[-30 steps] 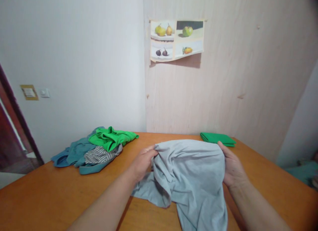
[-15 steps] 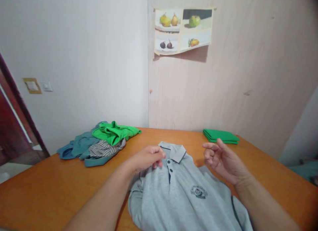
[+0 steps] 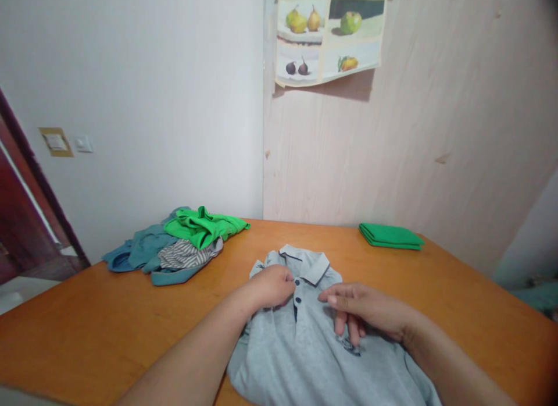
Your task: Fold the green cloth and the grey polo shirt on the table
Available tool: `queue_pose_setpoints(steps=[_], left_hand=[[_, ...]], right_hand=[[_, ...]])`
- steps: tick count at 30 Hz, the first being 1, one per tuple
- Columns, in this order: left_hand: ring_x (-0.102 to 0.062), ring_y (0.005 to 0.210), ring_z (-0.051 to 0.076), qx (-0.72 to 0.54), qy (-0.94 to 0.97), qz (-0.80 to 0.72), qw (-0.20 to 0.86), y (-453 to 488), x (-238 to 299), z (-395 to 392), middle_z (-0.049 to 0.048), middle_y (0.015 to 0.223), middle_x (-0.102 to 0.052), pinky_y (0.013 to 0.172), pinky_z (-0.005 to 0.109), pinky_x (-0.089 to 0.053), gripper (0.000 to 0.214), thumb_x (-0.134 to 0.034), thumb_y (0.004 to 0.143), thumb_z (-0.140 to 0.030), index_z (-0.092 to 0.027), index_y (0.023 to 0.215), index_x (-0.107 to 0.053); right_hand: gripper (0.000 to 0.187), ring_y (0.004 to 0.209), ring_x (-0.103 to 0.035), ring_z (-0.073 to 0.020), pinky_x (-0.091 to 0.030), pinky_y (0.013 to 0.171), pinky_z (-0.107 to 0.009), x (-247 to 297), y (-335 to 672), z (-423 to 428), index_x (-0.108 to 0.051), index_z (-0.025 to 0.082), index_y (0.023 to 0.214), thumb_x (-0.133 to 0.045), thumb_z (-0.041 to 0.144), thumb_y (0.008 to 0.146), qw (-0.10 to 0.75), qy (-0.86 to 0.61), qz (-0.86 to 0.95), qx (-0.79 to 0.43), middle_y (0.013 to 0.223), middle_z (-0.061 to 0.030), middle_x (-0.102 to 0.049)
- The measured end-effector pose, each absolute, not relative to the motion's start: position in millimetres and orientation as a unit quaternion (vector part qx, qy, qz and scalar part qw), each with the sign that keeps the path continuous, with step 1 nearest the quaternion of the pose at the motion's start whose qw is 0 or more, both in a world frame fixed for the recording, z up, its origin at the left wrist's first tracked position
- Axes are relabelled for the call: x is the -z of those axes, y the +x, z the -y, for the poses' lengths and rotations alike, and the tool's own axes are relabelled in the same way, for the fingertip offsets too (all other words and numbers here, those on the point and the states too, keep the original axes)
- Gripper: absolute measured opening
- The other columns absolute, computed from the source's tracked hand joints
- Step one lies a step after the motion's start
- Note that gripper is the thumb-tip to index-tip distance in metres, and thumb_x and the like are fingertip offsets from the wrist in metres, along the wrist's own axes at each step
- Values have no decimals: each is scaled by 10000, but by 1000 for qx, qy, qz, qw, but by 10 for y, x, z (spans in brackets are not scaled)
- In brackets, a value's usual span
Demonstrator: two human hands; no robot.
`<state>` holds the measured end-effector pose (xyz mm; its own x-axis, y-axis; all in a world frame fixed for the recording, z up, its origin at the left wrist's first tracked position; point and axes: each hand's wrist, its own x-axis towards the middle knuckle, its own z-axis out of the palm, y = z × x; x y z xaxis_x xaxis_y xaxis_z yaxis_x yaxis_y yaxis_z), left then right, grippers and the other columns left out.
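Observation:
A grey polo shirt (image 3: 300, 353) lies front up on the table, its collar (image 3: 311, 266) toward the wall and its dark buttons showing. My left hand (image 3: 272, 287) is closed at the shirt's upper left chest, with curled fingers against the cloth beside the button placket. Over the other side of the chest, my right hand (image 3: 366, 307) has its fingers apart and holds nothing. Its fingers partly cover the dark printed badge (image 3: 349, 346). Whether the right fingertips touch the cloth I cannot tell. The shirt's lower end runs out of view.
On the orange-brown table (image 3: 108, 336), a loose heap of clothes (image 3: 152, 246) sits at the back left, with a bright green garment (image 3: 204, 227) on top. A folded green cloth (image 3: 390, 236) lies at the back right. Behind the table is a wall with a fruit poster (image 3: 326, 42).
My right hand has come down and left, from beside the shirt to above its chest. My left hand has shifted slightly right, its fingers curled in. The shirt's left shoulder now sits farther up.

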<state>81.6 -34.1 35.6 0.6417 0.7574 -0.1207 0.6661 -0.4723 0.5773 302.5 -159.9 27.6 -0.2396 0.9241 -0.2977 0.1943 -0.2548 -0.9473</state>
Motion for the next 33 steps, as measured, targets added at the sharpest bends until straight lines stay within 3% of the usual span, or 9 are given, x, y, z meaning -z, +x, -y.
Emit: queue_pose_setpoints(steps=[5,8,15,22,25,29,33], left_hand=[[-632,709,221,-131,885,-420,149,938,-286,370,43,791,-711,544,268,-299,228,-623,775,-453,-244,818,-702],[-642,792,238,-149,884,-427,123,1006,-224,371,36,852,-717,572,273,-293,204,-651,754,-414,-260,879,-698],[-611,717,176,-164,884,-408,158,1061,-189,376,-14,815,-703,550,261,-269,121,-614,734,-255,-261,845,-662],[-607,727,184,-139,871,-445,155,1074,-227,393,-3,804,-699,542,266,-253,127,-617,743,-323,-253,835,-669],[-606,726,169,-129,870,-441,180,1090,-247,410,-6,813,-703,547,257,-272,112,-600,748,-268,-248,833,-670],[-594,707,158,-128,877,-419,196,1101,-250,418,-2,775,-688,550,249,-287,109,-561,771,-215,-228,818,-658],[-557,665,156,-152,893,-364,215,1087,-245,415,-4,741,-657,548,249,-288,108,-530,786,-192,-216,813,-632]], right_hand=[[515,432,-594,-77,-240,357,-155,-287,2994,1594,-566,178,1174,-591,597,876,285,-534,542,-584,704,-30,-725],[526,424,-581,-77,-228,356,-162,-284,2978,1586,-572,180,1180,-592,604,869,285,-535,549,-576,701,-29,-720],[463,495,-577,-64,-319,427,-177,-241,2914,1507,-604,175,1148,-603,551,879,382,-539,555,-506,776,-10,-680],[411,558,-566,-80,-365,502,-212,-197,2860,1451,-624,158,1072,-608,514,866,425,-567,558,-432,820,-7,-640],[372,552,-550,-99,-401,533,-243,-146,2831,1431,-627,162,1075,-591,473,874,429,-575,573,-397,768,8,-614],[305,623,-561,-143,-435,606,-285,-116,2816,1410,-648,188,1091,-574,399,884,435,-596,615,-279,738,5,-606],[297,743,-569,-170,-449,692,-314,-137,2831,1409,-657,225,1128,-600,338,859,431,-607,652,-145,953,-50,-645]])
